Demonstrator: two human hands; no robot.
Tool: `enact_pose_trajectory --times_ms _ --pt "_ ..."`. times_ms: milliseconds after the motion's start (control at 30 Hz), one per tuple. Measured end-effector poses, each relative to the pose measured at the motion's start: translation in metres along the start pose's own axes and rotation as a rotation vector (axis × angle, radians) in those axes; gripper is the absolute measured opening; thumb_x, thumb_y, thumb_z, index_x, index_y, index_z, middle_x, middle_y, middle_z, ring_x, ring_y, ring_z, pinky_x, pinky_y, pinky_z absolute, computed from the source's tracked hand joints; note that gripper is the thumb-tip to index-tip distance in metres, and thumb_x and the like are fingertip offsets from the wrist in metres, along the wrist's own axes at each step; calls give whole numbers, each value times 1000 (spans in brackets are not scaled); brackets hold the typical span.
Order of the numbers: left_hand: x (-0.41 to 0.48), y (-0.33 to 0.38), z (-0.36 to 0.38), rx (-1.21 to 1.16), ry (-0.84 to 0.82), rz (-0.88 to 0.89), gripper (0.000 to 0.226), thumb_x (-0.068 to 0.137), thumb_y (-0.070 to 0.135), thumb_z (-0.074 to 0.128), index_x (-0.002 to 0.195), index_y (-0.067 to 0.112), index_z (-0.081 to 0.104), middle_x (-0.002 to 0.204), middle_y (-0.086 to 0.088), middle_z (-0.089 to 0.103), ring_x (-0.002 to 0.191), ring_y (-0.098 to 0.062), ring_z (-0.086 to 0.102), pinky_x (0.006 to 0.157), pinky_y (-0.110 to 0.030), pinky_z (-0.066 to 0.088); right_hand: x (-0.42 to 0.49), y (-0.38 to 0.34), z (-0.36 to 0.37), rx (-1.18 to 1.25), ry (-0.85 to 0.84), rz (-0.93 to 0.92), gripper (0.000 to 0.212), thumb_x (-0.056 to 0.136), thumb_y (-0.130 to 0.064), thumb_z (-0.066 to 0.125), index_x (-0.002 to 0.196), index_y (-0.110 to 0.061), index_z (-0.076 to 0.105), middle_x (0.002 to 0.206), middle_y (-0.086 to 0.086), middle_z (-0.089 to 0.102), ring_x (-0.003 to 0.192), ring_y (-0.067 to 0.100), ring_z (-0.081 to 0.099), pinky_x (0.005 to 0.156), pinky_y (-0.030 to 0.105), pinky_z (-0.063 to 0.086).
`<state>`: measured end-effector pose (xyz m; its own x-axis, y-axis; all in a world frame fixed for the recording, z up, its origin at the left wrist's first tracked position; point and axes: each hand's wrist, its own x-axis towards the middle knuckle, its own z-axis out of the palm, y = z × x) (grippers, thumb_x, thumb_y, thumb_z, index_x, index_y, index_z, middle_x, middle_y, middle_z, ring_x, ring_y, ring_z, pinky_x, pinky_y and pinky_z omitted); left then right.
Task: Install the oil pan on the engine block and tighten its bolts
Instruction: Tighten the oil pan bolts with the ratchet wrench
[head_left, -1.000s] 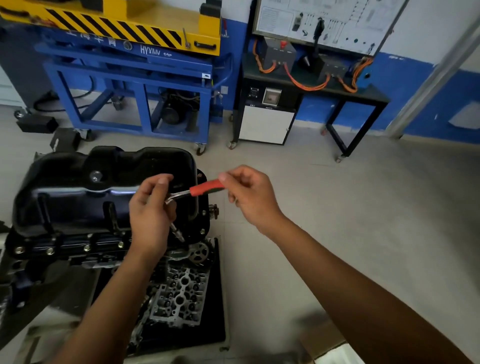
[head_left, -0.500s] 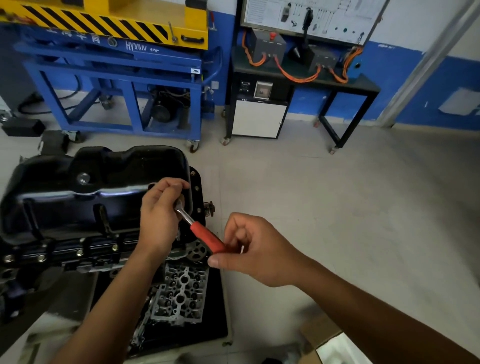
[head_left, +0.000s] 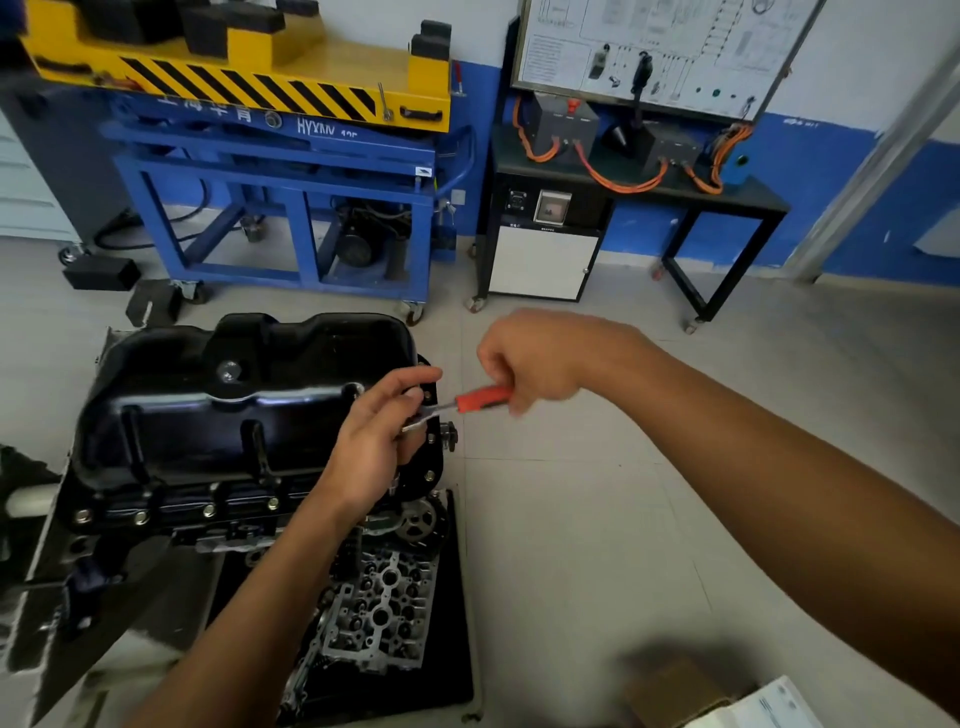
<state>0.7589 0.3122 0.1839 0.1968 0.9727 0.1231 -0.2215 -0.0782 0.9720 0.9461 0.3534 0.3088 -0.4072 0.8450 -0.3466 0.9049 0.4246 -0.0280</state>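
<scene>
The black oil pan (head_left: 218, 410) sits on top of the engine block (head_left: 171, 514) at the left, with bolts along its front flange. A ratchet wrench with a red handle (head_left: 480, 399) stands over the pan's right flange. My left hand (head_left: 379, 441) pinches the ratchet's metal head there, and the socket below it is hidden by my fingers. My right hand (head_left: 535, 358) grips the far end of the red handle, which points right and slightly up.
A cylinder head (head_left: 379, 618) lies on a black tray (head_left: 457, 649) below the block. A blue and yellow lift stand (head_left: 291, 156) and a black trainer table (head_left: 639, 197) stand at the back wall. A cardboard box (head_left: 675, 691) and papers sit at the bottom right on the floor.
My right hand swung the red handle toward me, then back up and to the right. My left hand stayed on the ratchet head.
</scene>
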Motion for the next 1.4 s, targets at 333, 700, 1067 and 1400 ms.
enact_pose_trajectory --times_ms 333,700,1067,1400 --pt "4 -3 -9 -30 -86 -21 45 93 25 47 138 19 52 52 11 35 45 -8 28 48 -22 28 37 -21 18 -278 534 -145 29 84 5 55 77 -22 46 84 0 58 82 19 48 58 34 36" --pt "4 2 12 19 144 6 29 100 6 43 99 15 71 61 1 47 55 -13 41 52 -20 36 -34 -41 14 98 -176 -188 41 88 -45 69 57 -20 66 52 -7 65 48 4 54 46 14 39" --pt "6 6 11 69 50 -10 29 87 21 47 100 10 70 90 -39 53 78 -30 50 68 -33 45 -4 -48 9 286 -531 -136 39 85 -45 75 70 -9 71 60 -3 69 67 9 65 76 26 51" --pt "5 3 4 8 -18 -90 39 88 24 47 123 21 65 55 3 46 49 -9 39 48 -20 33 21 -40 -13 -228 -335 -87 36 72 -44 85 65 -17 64 64 -5 62 66 12 58 58 27 44"
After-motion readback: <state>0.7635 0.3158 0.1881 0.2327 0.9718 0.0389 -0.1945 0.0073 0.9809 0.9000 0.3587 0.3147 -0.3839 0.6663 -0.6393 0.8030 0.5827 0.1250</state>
